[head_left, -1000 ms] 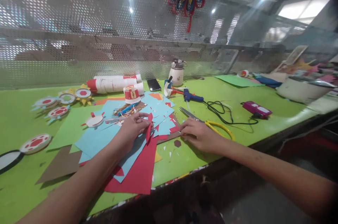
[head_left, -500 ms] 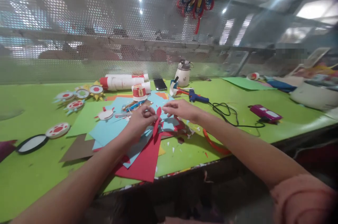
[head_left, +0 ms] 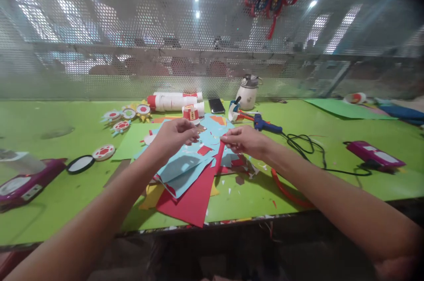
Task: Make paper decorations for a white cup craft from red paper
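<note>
A narrow red paper strip [head_left: 219,157] hangs from my right hand [head_left: 247,140], its upper end pinched between thumb and fingers. To the left, apart from the strip, my left hand [head_left: 177,137] has its fingers curled in towards the thumb; whether anything small is in them I cannot make out. Beneath both hands lies a pile of light blue paper [head_left: 185,170] with cut edges. A larger red sheet [head_left: 188,206] sticks out of the pile towards the table's front edge.
A blue glue gun [head_left: 270,126] lies on the green table [head_left: 251,201], near a purple power strip [head_left: 376,156]. Behind the pile are paper cups [head_left: 191,115], a phone [head_left: 217,105] and a bottle [head_left: 247,93]. Decorated discs [head_left: 121,126] and a black-rimmed disc [head_left: 80,164] lie left.
The red strip, earlier at my left hand's fingers, is now in my right hand. My hands are farther apart. The view has swung left, bringing another purple power strip into sight.
</note>
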{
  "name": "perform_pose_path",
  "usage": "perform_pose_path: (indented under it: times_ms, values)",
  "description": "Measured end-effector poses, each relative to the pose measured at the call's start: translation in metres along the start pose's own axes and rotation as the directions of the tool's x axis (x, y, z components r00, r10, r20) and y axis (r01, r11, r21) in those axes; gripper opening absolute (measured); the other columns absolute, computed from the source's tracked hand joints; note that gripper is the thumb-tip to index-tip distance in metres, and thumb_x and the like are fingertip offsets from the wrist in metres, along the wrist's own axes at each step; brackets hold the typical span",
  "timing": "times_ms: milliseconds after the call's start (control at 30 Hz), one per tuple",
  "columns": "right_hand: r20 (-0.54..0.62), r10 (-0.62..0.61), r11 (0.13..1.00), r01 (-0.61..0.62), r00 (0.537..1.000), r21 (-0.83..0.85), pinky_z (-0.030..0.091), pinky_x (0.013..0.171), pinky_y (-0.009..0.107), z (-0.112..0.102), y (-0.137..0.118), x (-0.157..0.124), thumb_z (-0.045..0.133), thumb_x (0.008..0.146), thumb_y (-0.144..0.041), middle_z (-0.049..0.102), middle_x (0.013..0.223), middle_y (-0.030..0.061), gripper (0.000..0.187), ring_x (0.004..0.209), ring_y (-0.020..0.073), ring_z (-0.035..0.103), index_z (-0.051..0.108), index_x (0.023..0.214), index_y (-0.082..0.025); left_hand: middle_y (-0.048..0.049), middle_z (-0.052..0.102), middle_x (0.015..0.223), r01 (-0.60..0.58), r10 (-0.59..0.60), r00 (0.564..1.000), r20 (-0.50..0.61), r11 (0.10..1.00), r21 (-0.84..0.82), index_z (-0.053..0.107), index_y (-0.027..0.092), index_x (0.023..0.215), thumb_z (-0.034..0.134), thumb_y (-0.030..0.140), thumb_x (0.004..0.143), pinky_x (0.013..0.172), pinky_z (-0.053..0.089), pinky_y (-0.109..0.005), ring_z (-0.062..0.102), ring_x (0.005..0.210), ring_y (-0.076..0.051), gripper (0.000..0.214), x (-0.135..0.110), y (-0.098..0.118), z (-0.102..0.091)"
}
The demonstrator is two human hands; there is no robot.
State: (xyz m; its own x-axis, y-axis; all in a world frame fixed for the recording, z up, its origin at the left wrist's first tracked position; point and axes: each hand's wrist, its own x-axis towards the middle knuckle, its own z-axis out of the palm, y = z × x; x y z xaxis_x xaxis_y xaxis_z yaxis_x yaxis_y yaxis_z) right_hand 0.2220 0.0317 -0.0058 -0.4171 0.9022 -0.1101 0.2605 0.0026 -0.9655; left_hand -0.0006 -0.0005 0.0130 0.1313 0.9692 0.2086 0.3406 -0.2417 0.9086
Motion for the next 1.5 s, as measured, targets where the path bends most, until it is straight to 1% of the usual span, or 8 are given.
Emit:
perform_pose_path:
  times_ms: [133, 267, 433, 533, 733, 1067, 1233, 1500]
  values:
    - [0.091, 0.025, 0.983, -0.008, 0.995, -0.182, 0.034, 0.044, 0.022, 0.011, 0.008, 0.015, 0.067, 0.069, -0.035, 0.057, 0.054, -0.0013, 0.023, 0.043, 0.0063, 0.041, 0.063, 0.062, -0.014, -0.0063, 0.068, 0.084, -0.278, 0.274, 0.958, 0.081, 0.834, 0.476, 0.063, 0.016, 0.084, 0.051, 0.025, 0.083, 0.069, 0.045, -0.031, 0.06, 0.076, -0.018, 0.015, -0.012, -0.013, 0.005]
    - [0.075, 0.026, 0.931, 0.003, 0.997, -0.366, 0.035, 0.045, 0.022, 0.013, 0.015, 0.026, 0.066, 0.068, -0.022, 0.056, 0.045, -0.0026, 0.016, 0.042, 0.0083, 0.045, 0.063, 0.054, -0.014, -0.0079, 0.064, 0.085, -0.52, 0.289, 0.848, 0.443, 0.617, 0.591, 0.063, 0.016, 0.086, 0.044, 0.02, 0.088, 0.069, 0.044, -0.03, 0.057, 0.079, -0.019, 0.02, -0.029, -0.031, 0.026]
    - [0.07, 0.007, 0.845, 0.032, 0.998, -0.535, 0.034, 0.048, 0.022, -0.005, 0.017, 0.013, 0.064, 0.07, -0.018, 0.059, 0.049, -0.0029, 0.012, 0.046, 0.0096, 0.048, 0.067, 0.059, -0.015, -0.0089, 0.057, 0.082, -0.635, 0.288, 0.769, 0.57, 0.439, 0.636, 0.06, 0.014, 0.087, 0.034, 0.022, 0.094, 0.066, 0.042, -0.031, 0.051, 0.077, -0.02, 0.028, -0.037, -0.034, 0.039]
    - [0.051, 0.002, 0.81, 0.028, 0.999, -0.585, 0.033, 0.048, 0.021, -0.009, 0.021, 0.005, 0.062, 0.072, -0.02, 0.059, 0.05, -0.0025, 0.013, 0.048, 0.0093, 0.047, 0.068, 0.062, -0.014, -0.0081, 0.056, 0.082, -0.651, 0.335, 0.759, 0.558, 0.423, 0.63, 0.057, 0.013, 0.096, 0.032, 0.024, 0.095, 0.066, 0.04, -0.032, 0.049, 0.075, -0.02, 0.027, -0.033, -0.033, 0.045]
    - [-0.018, -0.054, 0.784, 0.031, 0.998, -0.62, 0.036, 0.051, 0.021, -0.001, 0.039, 0.005, 0.062, 0.074, -0.023, 0.065, 0.06, 0.0003, 0.013, 0.055, 0.0108, 0.052, 0.07, 0.069, -0.014, -0.0095, 0.053, 0.083, -0.732, 0.34, 0.68, 0.65, 0.359, 0.579, 0.059, 0.015, 0.096, 0.032, 0.025, 0.095, 0.066, 0.038, -0.035, 0.044, 0.075, -0.022, 0.029, -0.028, -0.034, 0.058]
    - [-0.131, -0.111, 0.83, 0.02, 0.985, -0.557, 0.036, 0.049, 0.022, 0.0, 0.045, 0.004, 0.067, 0.07, -0.025, 0.06, 0.055, -0.0015, 0.01, 0.051, 0.0105, 0.051, 0.068, 0.073, -0.016, -0.0116, 0.053, 0.101, -0.656, 0.309, 0.751, 0.584, 0.449, 0.607, 0.059, 0.02, 0.109, 0.035, 0.029, 0.094, 0.077, 0.039, -0.04, 0.045, 0.092, -0.025, 0.03, -0.036, -0.044, 0.059]
    - [-0.238, -0.104, 0.912, -0.004, 0.966, -0.411, 0.037, 0.048, 0.023, -0.018, 0.036, 0.002, 0.057, 0.078, -0.03, 0.057, 0.056, -0.0012, 0.018, 0.049, 0.0102, 0.048, 0.064, 0.081, -0.014, -0.0084, 0.052, 0.128, -0.695, 0.356, 0.717, 0.599, 0.429, 0.577, 0.055, 0.019, 0.116, 0.033, 0.026, 0.095, 0.084, 0.038, -0.044, 0.044, 0.107, -0.028, 0.032, -0.037, -0.045, 0.059]
    - [-0.264, -0.077, 0.922, -0.032, 0.962, -0.386, 0.038, 0.048, 0.022, -0.025, 0.035, 0.003, 0.057, 0.076, -0.032, 0.059, 0.057, 0.0001, 0.02, 0.049, 0.0105, 0.051, 0.064, 0.072, -0.014, -0.0101, 0.062, 0.115, -0.708, 0.372, 0.703, 0.605, 0.441, 0.552, 0.055, 0.018, 0.118, 0.035, 0.023, 0.094, 0.08, 0.04, -0.044, 0.051, 0.103, -0.028, 0.031, -0.039, -0.042, 0.059]
